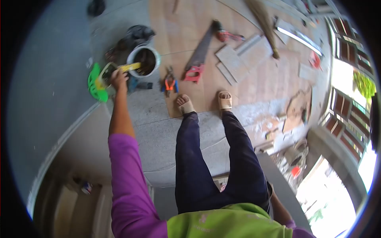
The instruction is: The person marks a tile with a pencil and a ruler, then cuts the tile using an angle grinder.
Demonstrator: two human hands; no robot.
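Observation:
My left hand [118,79] reaches forward at the left with its fingers closed. A blurred dark, pale-rimmed thing [107,74] and a yellow strip [130,67] meet at the fingers; I cannot make out what they are. The strip's far end overlaps a white bucket [158,59] with dark contents. Beside the hand, against the wall, is a bright green plastic object [97,84]. Pliers [170,82] with orange and blue handles and a handsaw [194,72] with a red handle lie ahead of my feet. My right hand [271,191] is mostly hidden beside my thigh.
A red and black power tool [225,35] lies beyond the saw, near stacked boards [244,55]. A broom-like bundle [262,20] lies further off. Black plastic [139,33] sits behind the bucket. The grey wall [55,79] borders the left; debris [291,156] is at right.

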